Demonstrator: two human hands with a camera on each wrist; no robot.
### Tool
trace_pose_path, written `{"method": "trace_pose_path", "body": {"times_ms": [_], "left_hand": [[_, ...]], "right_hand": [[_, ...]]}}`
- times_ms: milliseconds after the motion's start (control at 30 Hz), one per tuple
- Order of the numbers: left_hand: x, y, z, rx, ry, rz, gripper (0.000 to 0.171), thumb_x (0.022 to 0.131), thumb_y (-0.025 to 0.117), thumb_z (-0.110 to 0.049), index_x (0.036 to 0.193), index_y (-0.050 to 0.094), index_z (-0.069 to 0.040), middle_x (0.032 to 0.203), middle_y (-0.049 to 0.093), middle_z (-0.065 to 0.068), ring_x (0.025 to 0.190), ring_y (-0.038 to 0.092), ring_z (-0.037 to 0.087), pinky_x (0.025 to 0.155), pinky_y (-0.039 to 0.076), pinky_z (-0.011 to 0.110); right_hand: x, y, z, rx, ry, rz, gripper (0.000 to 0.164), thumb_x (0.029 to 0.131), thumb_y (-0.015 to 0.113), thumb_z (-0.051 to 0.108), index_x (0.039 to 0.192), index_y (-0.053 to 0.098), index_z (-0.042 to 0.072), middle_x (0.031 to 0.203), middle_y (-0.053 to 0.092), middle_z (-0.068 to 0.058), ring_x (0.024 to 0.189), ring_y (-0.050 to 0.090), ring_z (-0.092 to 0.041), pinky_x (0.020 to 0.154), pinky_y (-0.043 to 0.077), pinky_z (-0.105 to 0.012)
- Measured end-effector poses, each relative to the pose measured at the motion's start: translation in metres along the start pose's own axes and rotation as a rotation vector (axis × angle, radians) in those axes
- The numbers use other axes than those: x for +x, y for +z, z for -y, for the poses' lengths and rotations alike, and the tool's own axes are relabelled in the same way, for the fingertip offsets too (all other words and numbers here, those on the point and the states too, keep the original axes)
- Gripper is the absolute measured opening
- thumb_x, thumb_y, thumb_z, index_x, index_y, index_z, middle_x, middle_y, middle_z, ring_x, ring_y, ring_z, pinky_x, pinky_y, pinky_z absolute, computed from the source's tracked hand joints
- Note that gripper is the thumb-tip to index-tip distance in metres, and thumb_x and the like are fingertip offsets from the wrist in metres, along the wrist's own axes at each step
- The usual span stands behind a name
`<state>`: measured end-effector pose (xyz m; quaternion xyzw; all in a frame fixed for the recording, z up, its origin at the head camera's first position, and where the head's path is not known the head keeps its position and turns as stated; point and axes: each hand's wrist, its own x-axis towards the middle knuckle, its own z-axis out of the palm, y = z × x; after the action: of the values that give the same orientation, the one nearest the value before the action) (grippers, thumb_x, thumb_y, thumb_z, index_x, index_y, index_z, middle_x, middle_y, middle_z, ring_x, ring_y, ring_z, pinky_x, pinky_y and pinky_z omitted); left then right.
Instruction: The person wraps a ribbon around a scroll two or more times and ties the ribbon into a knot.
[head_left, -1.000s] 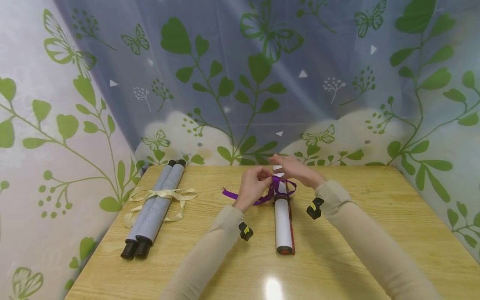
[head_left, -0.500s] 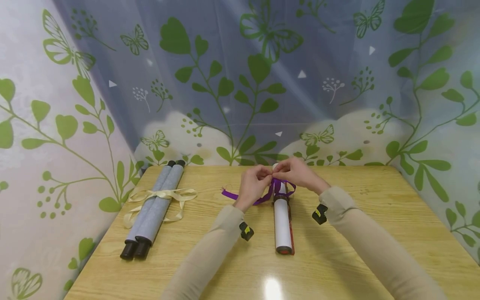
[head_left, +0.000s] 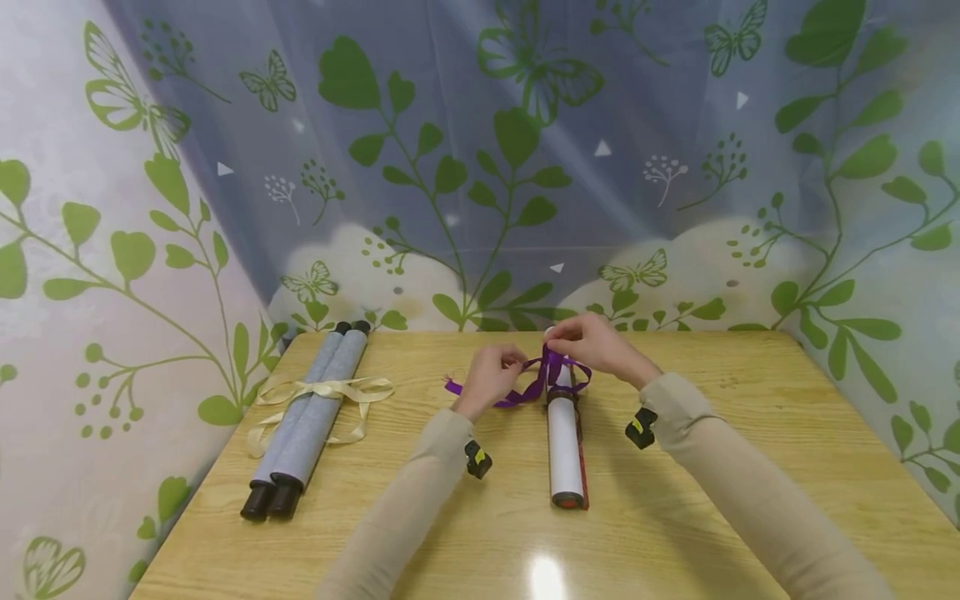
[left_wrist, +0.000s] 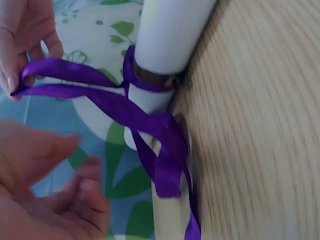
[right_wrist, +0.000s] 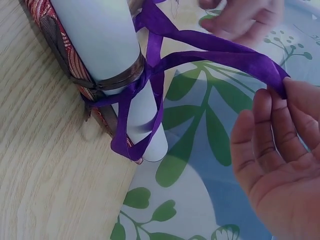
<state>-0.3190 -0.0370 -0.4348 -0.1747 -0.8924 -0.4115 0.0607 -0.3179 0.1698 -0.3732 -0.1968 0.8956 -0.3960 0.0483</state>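
A white rolled scroll (head_left: 566,450) lies lengthwise on the wooden table, a brown band (right_wrist: 120,77) round its middle. Red patterned material (right_wrist: 75,60) runs along its side. Purple ribbon (left_wrist: 125,112) is tied round the scroll by the band, one loop hanging over the far part. My right hand (head_left: 596,346) pinches the fold of another ribbon loop between thumb and forefinger, drawn up from the scroll. To the left, my left hand (head_left: 489,382) has its fingers loosely bent beside the ribbon; it is blurred in the left wrist view (left_wrist: 55,185), with nothing between the fingers.
Two grey-blue rolls (head_left: 318,417) with black ends lie side by side on the left of the table (head_left: 720,467), tied with a cream ribbon (head_left: 330,387) in a bow. A leaf-and-butterfly curtain (head_left: 480,183) hangs behind the table.
My right hand has come down from above the scroll and taken the ribbon loop beside my left fingers. My left hand has then let go and moved left and slightly nearer.
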Motion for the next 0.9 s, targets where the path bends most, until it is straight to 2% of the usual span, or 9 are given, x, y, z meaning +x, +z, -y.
{"method": "trace_pose_path", "body": {"times_ms": [67, 167, 367, 433, 533, 600, 667, 800, 900], "left_hand": [[-0.002, -0.001, 0.003, 0.084, 0.007, 0.054, 0.019, 0.089, 0.060, -0.002, 0.102, 0.074, -0.002, 0.099, 0.074, 0.014, 0.090, 0.068, 0.028, 0.077, 0.055, 0.036], [-0.004, 0.000, 0.009, 0.233, 0.000, 0.118, 0.021, 0.086, 0.066, -0.003, 0.105, 0.075, -0.003, 0.103, 0.073, 0.013, 0.097, 0.065, 0.030, 0.085, 0.053, 0.040], [-0.010, 0.004, 0.019, 0.460, -0.079, 0.198, 0.021, 0.083, 0.070, -0.009, 0.103, 0.076, -0.013, 0.107, 0.069, 0.012, 0.104, 0.057, 0.035, 0.088, 0.046, 0.050], [-0.011, 0.004, 0.022, 0.503, -0.087, 0.182, 0.017, 0.083, 0.070, -0.010, 0.097, 0.078, -0.015, 0.104, 0.071, 0.009, 0.103, 0.059, 0.035, 0.087, 0.045, 0.051], [-0.011, 0.003, 0.025, 0.528, -0.069, 0.089, 0.012, 0.083, 0.070, -0.009, 0.088, 0.079, -0.014, 0.094, 0.075, 0.005, 0.094, 0.066, 0.033, 0.084, 0.046, 0.051], [-0.010, 0.000, 0.026, 0.502, -0.048, -0.004, 0.011, 0.083, 0.068, -0.009, 0.083, 0.078, -0.011, 0.083, 0.075, 0.004, 0.080, 0.069, 0.027, 0.076, 0.051, 0.046], [-0.007, -0.004, 0.025, 0.409, -0.042, -0.088, 0.012, 0.085, 0.065, -0.009, 0.082, 0.077, -0.009, 0.077, 0.073, 0.004, 0.066, 0.066, 0.022, 0.065, 0.052, 0.039], [-0.001, -0.012, 0.021, 0.070, -0.107, -0.204, 0.016, 0.091, 0.059, -0.016, 0.091, 0.073, -0.008, 0.080, 0.070, 0.005, 0.063, 0.060, 0.018, 0.056, 0.047, 0.028], [0.000, -0.017, 0.017, -0.208, -0.161, -0.266, 0.021, 0.097, 0.051, -0.021, 0.092, 0.067, -0.008, 0.083, 0.066, 0.007, 0.075, 0.065, 0.026, 0.059, 0.047, 0.028]], "right_hand": [[-0.001, 0.000, 0.000, 0.008, 0.004, 0.001, 0.026, 0.098, 0.059, 0.022, 0.118, 0.070, 0.008, 0.117, 0.069, -0.012, 0.106, 0.065, -0.025, 0.089, 0.053, -0.041], [-0.002, 0.000, 0.001, 0.020, 0.011, -0.001, 0.027, 0.099, 0.059, 0.023, 0.118, 0.069, 0.008, 0.116, 0.070, -0.012, 0.107, 0.064, -0.026, 0.089, 0.053, -0.042], [-0.003, 0.001, 0.001, 0.042, 0.008, 0.005, 0.025, 0.099, 0.059, 0.023, 0.117, 0.068, 0.009, 0.115, 0.070, -0.011, 0.107, 0.065, -0.025, 0.088, 0.053, -0.041], [-0.002, 0.002, 0.000, 0.047, 0.009, 0.004, 0.024, 0.099, 0.059, 0.023, 0.117, 0.069, 0.010, 0.114, 0.070, -0.010, 0.105, 0.065, -0.024, 0.086, 0.054, -0.039], [-0.002, 0.003, -0.001, 0.054, 0.007, 0.004, 0.024, 0.099, 0.059, 0.022, 0.117, 0.069, 0.009, 0.112, 0.071, -0.010, 0.101, 0.066, -0.023, 0.081, 0.054, -0.037], [-0.002, 0.002, -0.002, 0.054, 0.003, 0.002, 0.024, 0.099, 0.058, 0.022, 0.117, 0.068, 0.009, 0.112, 0.071, -0.010, 0.098, 0.066, -0.023, 0.079, 0.055, -0.036], [-0.003, 0.002, -0.002, 0.058, 0.004, -0.002, 0.024, 0.099, 0.058, 0.022, 0.117, 0.069, 0.009, 0.111, 0.071, -0.010, 0.098, 0.066, -0.023, 0.078, 0.055, -0.036], [-0.003, 0.000, -0.001, 0.054, 0.004, -0.012, 0.025, 0.099, 0.058, 0.022, 0.117, 0.068, 0.008, 0.112, 0.070, -0.011, 0.101, 0.066, -0.024, 0.078, 0.054, -0.035], [-0.003, -0.001, -0.002, 0.048, 0.010, -0.018, 0.027, 0.099, 0.058, 0.023, 0.118, 0.068, 0.006, 0.113, 0.070, -0.012, 0.103, 0.066, -0.026, 0.079, 0.055, -0.035]]}}
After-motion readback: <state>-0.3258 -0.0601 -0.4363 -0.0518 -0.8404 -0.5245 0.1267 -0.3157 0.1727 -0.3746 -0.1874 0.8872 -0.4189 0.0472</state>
